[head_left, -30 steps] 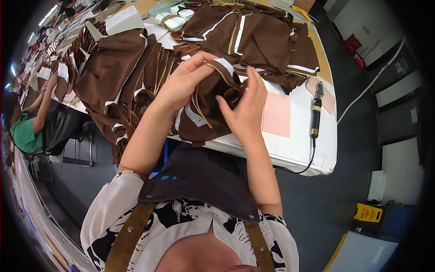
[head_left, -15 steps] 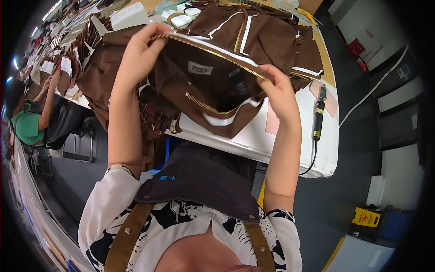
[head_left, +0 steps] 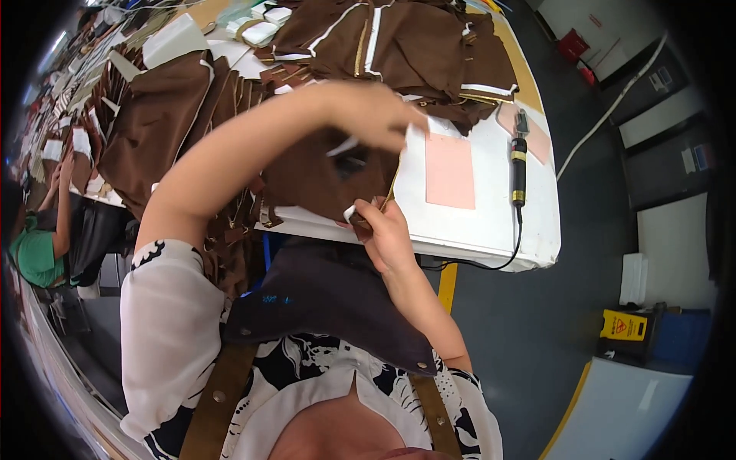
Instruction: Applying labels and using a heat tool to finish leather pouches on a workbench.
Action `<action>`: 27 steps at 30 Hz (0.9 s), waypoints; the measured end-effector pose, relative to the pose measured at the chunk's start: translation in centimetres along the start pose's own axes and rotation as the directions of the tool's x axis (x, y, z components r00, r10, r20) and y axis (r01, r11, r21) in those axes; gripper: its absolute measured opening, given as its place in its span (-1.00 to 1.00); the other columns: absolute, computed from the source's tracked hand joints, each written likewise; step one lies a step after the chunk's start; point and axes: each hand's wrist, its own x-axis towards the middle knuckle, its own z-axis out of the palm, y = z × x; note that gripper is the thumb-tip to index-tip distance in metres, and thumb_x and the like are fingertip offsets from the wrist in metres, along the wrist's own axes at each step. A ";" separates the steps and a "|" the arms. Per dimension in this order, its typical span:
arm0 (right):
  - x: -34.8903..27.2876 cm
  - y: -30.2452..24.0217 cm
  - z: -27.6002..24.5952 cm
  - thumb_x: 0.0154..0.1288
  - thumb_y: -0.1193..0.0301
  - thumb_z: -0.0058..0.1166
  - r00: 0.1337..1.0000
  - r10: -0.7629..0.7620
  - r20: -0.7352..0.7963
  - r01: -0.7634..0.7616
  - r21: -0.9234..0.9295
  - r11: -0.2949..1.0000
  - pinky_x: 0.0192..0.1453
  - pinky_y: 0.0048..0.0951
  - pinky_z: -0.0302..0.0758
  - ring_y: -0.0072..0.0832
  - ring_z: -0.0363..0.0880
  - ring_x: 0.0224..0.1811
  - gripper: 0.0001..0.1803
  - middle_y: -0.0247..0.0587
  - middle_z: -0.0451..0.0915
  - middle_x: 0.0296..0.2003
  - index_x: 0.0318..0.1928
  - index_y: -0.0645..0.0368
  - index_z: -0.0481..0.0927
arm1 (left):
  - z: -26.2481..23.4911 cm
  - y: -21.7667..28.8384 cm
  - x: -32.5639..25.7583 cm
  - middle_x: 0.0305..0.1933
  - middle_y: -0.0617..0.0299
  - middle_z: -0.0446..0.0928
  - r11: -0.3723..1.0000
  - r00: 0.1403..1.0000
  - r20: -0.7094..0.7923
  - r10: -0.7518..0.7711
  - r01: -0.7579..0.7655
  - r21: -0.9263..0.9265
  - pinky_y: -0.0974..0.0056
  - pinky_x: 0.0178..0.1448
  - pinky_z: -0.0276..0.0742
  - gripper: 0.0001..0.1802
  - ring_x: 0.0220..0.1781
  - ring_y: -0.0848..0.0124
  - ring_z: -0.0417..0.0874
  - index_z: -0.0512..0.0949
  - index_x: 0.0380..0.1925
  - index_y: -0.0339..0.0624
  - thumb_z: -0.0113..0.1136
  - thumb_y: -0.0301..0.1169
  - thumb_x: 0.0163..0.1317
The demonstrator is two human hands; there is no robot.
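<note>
A brown fabric bag piece (head_left: 307, 180), with a zipper in its edge, hangs over the near edge of the white table. My right hand (head_left: 387, 230) pinches its right corner, near a small white tab. My left arm reaches across above the bag, and my left hand (head_left: 372, 115) is over its far right side. Motion smears the left fingers, so their grip does not show. A dark patch shows on the bag's brown cloth beneath my left forearm.
Right of the bag lie a pink card (head_left: 450, 180) and a corded black tool (head_left: 519, 172) with a metal tip. Brown zippered pieces (head_left: 414, 50) are heaped at the back. More brown cloth (head_left: 157, 115) is stacked left. A person in green (head_left: 42, 249) works at far left.
The zippered opening, held wide between both hands, is no longer spread. My left hand has swung right across the bag; my right hand has come down and nearer with its corner.
</note>
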 end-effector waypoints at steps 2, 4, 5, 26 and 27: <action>0.1 0.5 -2.1 0.45 0.51 0.08 0.999 -0.020 0.025 0.022 -0.077 0.997 -0.24 -0.53 0.49 -0.64 0.48 -0.33 -0.80 -0.45 0.47 -0.28 0.01 0.09 0.41 | 3.2 1.8 -1.5 -0.04 0.10 0.72 0.989 0.989 0.039 0.143 -0.144 0.015 -0.17 0.49 0.15 -0.58 0.05 0.06 0.69 0.55 0.17 -0.12 0.06 -0.18 0.41; -0.8 -0.5 -2.4 0.45 0.50 0.08 0.999 -0.037 0.004 0.037 -0.070 0.997 -0.25 -0.54 0.48 -0.65 0.48 -0.34 -0.77 -0.45 0.47 -0.28 0.04 0.09 0.41 | 4.7 3.3 -3.1 -0.19 0.04 0.71 0.987 0.993 0.112 -0.030 0.011 0.163 -0.25 0.57 0.01 -0.62 0.01 0.10 0.71 0.58 0.10 -0.05 0.05 -0.14 0.42; -1.0 -1.0 -2.7 0.45 0.50 0.07 0.998 -0.057 -0.011 0.057 -0.068 0.996 -0.25 -0.55 0.47 -0.65 0.48 -0.34 -0.75 -0.46 0.47 -0.29 0.07 0.08 0.41 | 5.1 3.7 -3.5 -0.26 0.02 0.70 0.960 0.983 0.144 -0.113 0.071 0.272 -0.28 0.59 -0.05 -0.63 -0.01 0.11 0.71 0.60 0.07 -0.03 0.06 -0.13 0.42; 0.6 -2.9 -3.5 0.31 0.01 0.23 0.860 -0.288 0.422 0.290 -0.868 -0.403 0.63 -0.11 0.04 -0.08 0.07 0.60 -0.16 0.13 0.19 0.50 0.44 0.22 0.32 | 9.6 -1.0 -8.7 -0.01 0.20 0.63 0.558 0.763 -0.435 -0.478 0.646 0.521 -0.47 0.57 -0.24 -0.64 0.30 0.11 0.50 0.73 -0.14 -0.10 0.29 -0.18 0.12; 0.5 -3.0 -3.6 0.31 0.01 0.23 0.853 -0.272 0.446 0.302 -0.846 -0.439 0.62 -0.10 0.06 -0.08 0.07 0.60 -0.20 0.12 0.19 0.50 0.44 0.13 0.35 | 10.2 -1.1 -8.7 0.05 0.17 0.60 0.564 0.774 -0.514 -0.370 0.627 0.538 -0.48 0.56 -0.25 -0.60 0.30 0.09 0.50 0.70 -0.02 -0.09 0.27 -0.25 0.13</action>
